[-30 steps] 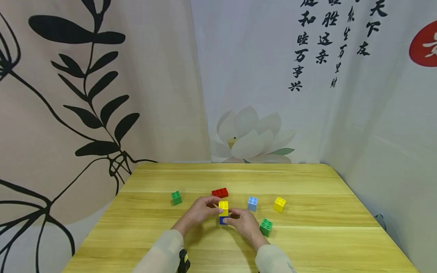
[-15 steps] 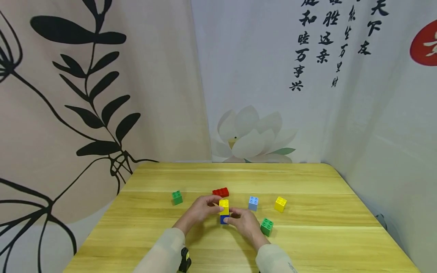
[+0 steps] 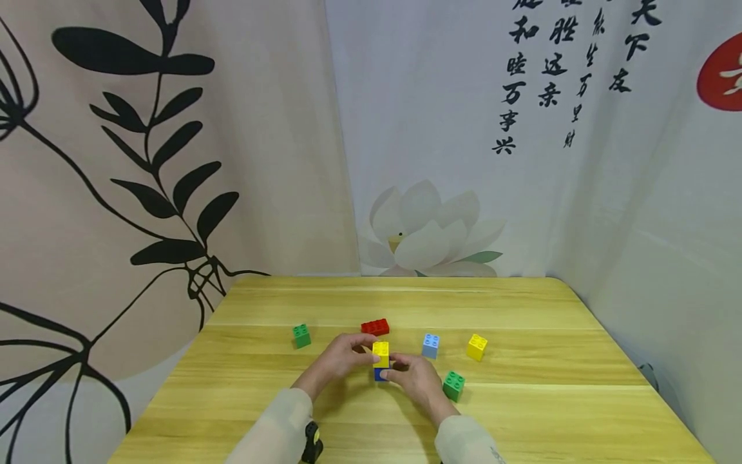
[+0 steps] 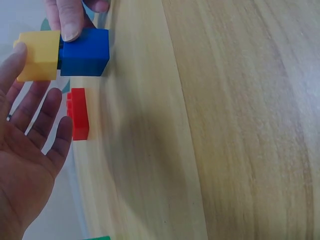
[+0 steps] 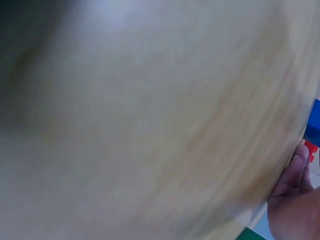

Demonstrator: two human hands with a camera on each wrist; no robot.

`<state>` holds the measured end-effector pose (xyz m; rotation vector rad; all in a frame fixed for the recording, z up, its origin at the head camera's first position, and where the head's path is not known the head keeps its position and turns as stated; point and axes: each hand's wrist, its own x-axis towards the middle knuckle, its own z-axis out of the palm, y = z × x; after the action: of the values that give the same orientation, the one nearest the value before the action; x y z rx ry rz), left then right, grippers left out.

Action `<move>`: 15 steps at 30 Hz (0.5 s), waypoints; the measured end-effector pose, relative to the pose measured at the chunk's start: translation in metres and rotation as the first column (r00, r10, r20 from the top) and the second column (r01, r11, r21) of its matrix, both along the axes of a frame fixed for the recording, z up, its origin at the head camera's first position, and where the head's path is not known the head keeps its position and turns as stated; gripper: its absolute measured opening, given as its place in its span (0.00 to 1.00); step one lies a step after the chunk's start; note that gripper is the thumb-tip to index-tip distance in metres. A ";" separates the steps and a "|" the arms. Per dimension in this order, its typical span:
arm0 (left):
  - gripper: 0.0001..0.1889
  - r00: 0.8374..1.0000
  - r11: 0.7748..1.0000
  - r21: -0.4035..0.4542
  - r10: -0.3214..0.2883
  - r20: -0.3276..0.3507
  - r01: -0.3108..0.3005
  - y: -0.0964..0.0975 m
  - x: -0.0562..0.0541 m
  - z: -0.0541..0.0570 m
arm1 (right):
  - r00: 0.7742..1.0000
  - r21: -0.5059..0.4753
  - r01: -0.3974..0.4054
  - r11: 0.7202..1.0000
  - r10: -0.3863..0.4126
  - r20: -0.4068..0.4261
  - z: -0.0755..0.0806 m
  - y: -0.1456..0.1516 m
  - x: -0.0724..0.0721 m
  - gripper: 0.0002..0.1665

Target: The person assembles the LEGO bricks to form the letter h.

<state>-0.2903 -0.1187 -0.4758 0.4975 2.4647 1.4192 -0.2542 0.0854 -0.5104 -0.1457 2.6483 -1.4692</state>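
Head view, left fingers [image 3: 365, 358] gripping yellow block [image 3: 380, 349], right fingers [image 3: 391, 375] blue block [image 3: 378, 375], lettering 万事兴 [image 3: 508, 120]

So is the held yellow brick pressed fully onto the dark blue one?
Not fully: the left wrist view shows studs of the dark blue brick in a thin gap beneath the held yellow brick.

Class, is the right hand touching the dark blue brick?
Touching: in the left wrist view, the right hand presses its thumb against the dark blue brick.
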 end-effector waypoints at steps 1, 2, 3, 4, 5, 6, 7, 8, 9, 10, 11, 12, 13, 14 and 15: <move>0.18 1.000 1.000 0.000 0.000 0.002 0.000 0.000 0.001 0.000 | 1.000 0.001 -0.001 1.000 0.001 -0.001 0.000 0.000 0.000 0.28; 0.18 1.000 1.000 0.002 -0.001 0.003 0.001 -0.001 0.001 0.000 | 1.000 0.001 0.000 1.000 0.000 -0.001 0.000 0.000 0.000 0.28; 0.18 1.000 1.000 0.002 -0.001 0.002 0.001 -0.001 0.001 0.000 | 1.000 0.003 0.000 1.000 0.000 -0.002 0.000 0.000 0.001 0.29; 0.18 1.000 1.000 0.003 -0.003 -0.001 0.003 -0.001 0.002 0.000 | 1.000 0.006 0.000 1.000 0.000 -0.005 -0.001 0.000 0.001 0.29; 0.18 1.000 1.000 0.005 -0.003 -0.005 0.003 -0.001 0.002 -0.001 | 1.000 0.010 -0.001 1.000 0.001 -0.009 -0.001 0.000 0.001 0.29; 0.19 1.000 1.000 0.006 -0.002 -0.010 0.002 -0.001 0.002 -0.001 | 1.000 0.012 -0.001 1.000 0.001 -0.010 -0.001 0.000 0.001 0.29; 0.19 1.000 1.000 0.004 0.001 -0.017 -0.001 -0.001 0.002 -0.001 | 1.000 0.015 0.000 1.000 0.000 -0.011 -0.001 0.000 0.001 0.29; 0.19 1.000 1.000 0.001 0.004 -0.024 -0.004 -0.001 0.002 -0.002 | 1.000 0.013 0.001 1.000 -0.001 -0.008 -0.001 0.000 0.000 0.29; 0.19 0.999 1.000 -0.003 0.009 -0.032 -0.009 -0.001 0.002 -0.002 | 1.000 0.013 0.001 1.000 -0.001 -0.008 -0.001 0.000 0.000 0.29; 0.18 0.999 1.000 -0.010 0.017 -0.039 -0.017 -0.001 0.002 -0.002 | 1.000 0.012 0.001 1.000 0.000 -0.006 -0.001 0.000 0.000 0.29; 0.18 0.999 1.000 -0.015 0.026 -0.042 -0.026 -0.001 0.002 -0.002 | 1.000 0.011 0.001 1.000 -0.001 -0.005 -0.001 0.000 0.000 0.29; 0.18 0.999 0.999 -0.021 0.032 -0.043 -0.033 -0.002 0.002 -0.002 | 1.000 0.008 0.003 1.000 -0.003 0.000 -0.001 0.000 0.000 0.29; 0.17 0.998 0.999 -0.026 0.037 -0.044 -0.038 -0.002 0.002 -0.002 | 1.000 0.009 0.005 1.000 -0.005 0.004 -0.001 0.000 -0.001 0.29; 0.17 0.998 0.999 -0.033 0.038 -0.046 -0.039 -0.002 0.001 -0.002 | 1.000 0.009 0.007 1.000 -0.007 0.008 -0.001 0.000 -0.001 0.29; 0.17 0.998 0.999 -0.037 0.032 -0.054 -0.034 -0.002 0.001 -0.002 | 1.000 0.011 0.005 1.000 -0.005 0.004 0.000 0.000 -0.001 0.29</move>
<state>-0.2889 -0.1207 -0.4774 0.4946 2.5481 1.3856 -0.2549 0.0857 -0.5108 -0.1350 2.6550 -1.4540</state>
